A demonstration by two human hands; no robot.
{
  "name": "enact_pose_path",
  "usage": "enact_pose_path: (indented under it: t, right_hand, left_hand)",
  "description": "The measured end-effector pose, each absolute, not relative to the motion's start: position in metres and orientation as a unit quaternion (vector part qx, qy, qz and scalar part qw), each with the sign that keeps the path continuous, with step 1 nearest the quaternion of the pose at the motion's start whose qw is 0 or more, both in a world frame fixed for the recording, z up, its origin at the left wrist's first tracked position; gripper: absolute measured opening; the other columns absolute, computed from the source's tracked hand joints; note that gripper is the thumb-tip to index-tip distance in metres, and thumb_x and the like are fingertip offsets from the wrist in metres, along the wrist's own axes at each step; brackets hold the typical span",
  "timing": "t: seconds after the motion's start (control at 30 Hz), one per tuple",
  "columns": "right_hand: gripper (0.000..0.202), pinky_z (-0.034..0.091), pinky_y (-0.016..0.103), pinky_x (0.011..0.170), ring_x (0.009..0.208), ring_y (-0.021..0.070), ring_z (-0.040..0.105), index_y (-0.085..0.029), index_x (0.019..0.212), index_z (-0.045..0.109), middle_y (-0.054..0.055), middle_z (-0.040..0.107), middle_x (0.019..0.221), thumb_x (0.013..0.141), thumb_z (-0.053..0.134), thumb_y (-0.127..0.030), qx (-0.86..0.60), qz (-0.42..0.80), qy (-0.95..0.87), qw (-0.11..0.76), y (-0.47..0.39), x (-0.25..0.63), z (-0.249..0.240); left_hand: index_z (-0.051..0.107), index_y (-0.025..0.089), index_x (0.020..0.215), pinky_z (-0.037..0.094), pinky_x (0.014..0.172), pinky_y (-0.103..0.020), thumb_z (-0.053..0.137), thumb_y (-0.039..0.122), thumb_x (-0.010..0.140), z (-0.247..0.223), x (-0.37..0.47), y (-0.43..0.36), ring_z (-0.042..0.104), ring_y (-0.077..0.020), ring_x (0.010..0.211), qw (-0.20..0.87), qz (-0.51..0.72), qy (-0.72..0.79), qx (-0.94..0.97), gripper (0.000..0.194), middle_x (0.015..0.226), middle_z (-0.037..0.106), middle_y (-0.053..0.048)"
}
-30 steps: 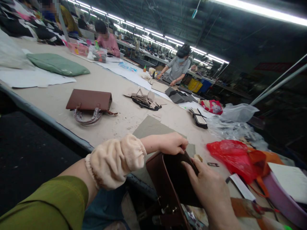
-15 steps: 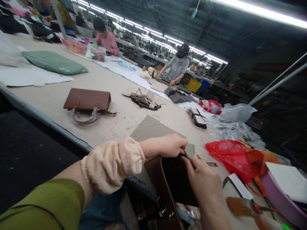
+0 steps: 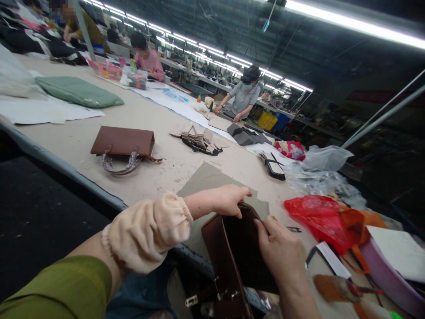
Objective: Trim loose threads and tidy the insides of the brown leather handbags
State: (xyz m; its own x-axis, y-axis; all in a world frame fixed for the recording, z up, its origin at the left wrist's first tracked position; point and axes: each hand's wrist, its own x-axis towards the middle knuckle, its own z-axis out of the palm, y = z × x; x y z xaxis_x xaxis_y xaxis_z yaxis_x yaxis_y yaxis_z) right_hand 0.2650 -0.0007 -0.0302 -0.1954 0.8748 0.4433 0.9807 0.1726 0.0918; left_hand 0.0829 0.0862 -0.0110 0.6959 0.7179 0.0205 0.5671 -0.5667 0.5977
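Observation:
A dark brown handbag (image 3: 221,252) stands at the table's front edge with its mouth open and its dark lining showing. My right hand (image 3: 282,248) pinches the bag's right rim between thumb and fingers. At the far corner of the rim is my left hand (image 3: 229,199), thumb and forefinger apart, the thumb by the inside of the opening. Metal fittings show low on the bag's side. Beneath the left hand lies a grey-green sheet (image 3: 212,181). A second brown handbag (image 3: 124,141) lies on the table to the left, its handles wrapped in clear plastic.
A red plastic bag (image 3: 318,217), a purple basin (image 3: 385,270) and a bottle with brown contents (image 3: 332,288) are on the right. Small cut pieces (image 3: 199,138) lie mid-table. A green flat item (image 3: 79,91) sits far left. Co-workers work across the table.
My left hand has loosened from the rim and moved slightly left, its fingers spreading. The bag's mouth shows wider. My right hand stays on the rim.

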Motion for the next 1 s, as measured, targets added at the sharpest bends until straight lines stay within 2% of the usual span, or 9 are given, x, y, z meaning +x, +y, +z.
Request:
enact_pose_path:
  t: [0.2, 0.4, 0.63, 0.8, 1.0]
  right_hand:
    - [0.038, 0.022, 0.026, 0.049, 0.052, 0.0128, 0.049, -0.020, 0.054, 0.051, 0.000, 0.055, 0.055, 0.086, 0.043, -0.041, -0.641, -0.109, -0.753, 0.102, -0.016, 0.283, -0.022]
    - [0.037, 0.021, 0.026, 0.048, 0.053, 0.0125, 0.051, -0.020, 0.056, 0.053, 0.001, 0.058, 0.057, 0.086, 0.043, -0.040, -0.658, -0.083, -0.743, 0.083, -0.025, 0.291, -0.021]
    - [0.037, 0.021, 0.027, 0.048, 0.051, 0.0118, 0.050, -0.020, 0.054, 0.053, 0.000, 0.057, 0.055, 0.085, 0.046, -0.039, -0.651, -0.103, -0.744, 0.109, -0.024, 0.290, -0.024]
    - [0.037, 0.022, 0.026, 0.049, 0.053, 0.0118, 0.050, -0.020, 0.055, 0.053, 0.000, 0.058, 0.057, 0.085, 0.045, -0.039, -0.649, -0.098, -0.746, 0.114, -0.022, 0.292, -0.024]
    - [0.040, 0.024, 0.025, 0.050, 0.053, 0.0115, 0.050, -0.020, 0.055, 0.051, 0.000, 0.056, 0.056, 0.086, 0.043, -0.042, -0.637, -0.093, -0.753, 0.134, -0.020, 0.298, -0.027]
  left_hand:
    - [0.046, 0.021, 0.110, 0.044, 0.065, -0.025, 0.059, 0.018, 0.070, -0.009, 0.084, 0.077, 0.060, -0.0193, 0.084, 0.179, 0.133, 0.374, 0.901, 0.043, 0.095, 0.063, -0.004]
    - [0.058, 0.022, 0.091, 0.045, 0.071, -0.028, 0.062, 0.027, 0.071, -0.006, 0.104, 0.059, 0.058, -0.0201, 0.088, 0.085, 0.169, 0.299, 0.936, 0.021, 0.103, 0.057, -0.003]
    - [0.058, 0.016, 0.086, 0.047, 0.069, -0.031, 0.050, 0.018, 0.076, -0.008, 0.118, 0.054, 0.058, -0.0196, 0.079, 0.014, 0.162, 0.319, 0.934, 0.012, 0.094, 0.057, -0.007]
    - [0.061, 0.015, 0.078, 0.047, 0.068, -0.032, 0.048, 0.019, 0.077, -0.014, 0.121, 0.058, 0.059, -0.0202, 0.075, -0.010, 0.161, 0.325, 0.932, 0.013, 0.087, 0.059, -0.007]
    - [0.061, 0.016, 0.075, 0.045, 0.063, -0.028, 0.048, 0.021, 0.077, -0.018, 0.119, 0.064, 0.059, -0.0178, 0.072, 0.051, 0.177, 0.317, 0.930, 0.015, 0.085, 0.061, -0.006]
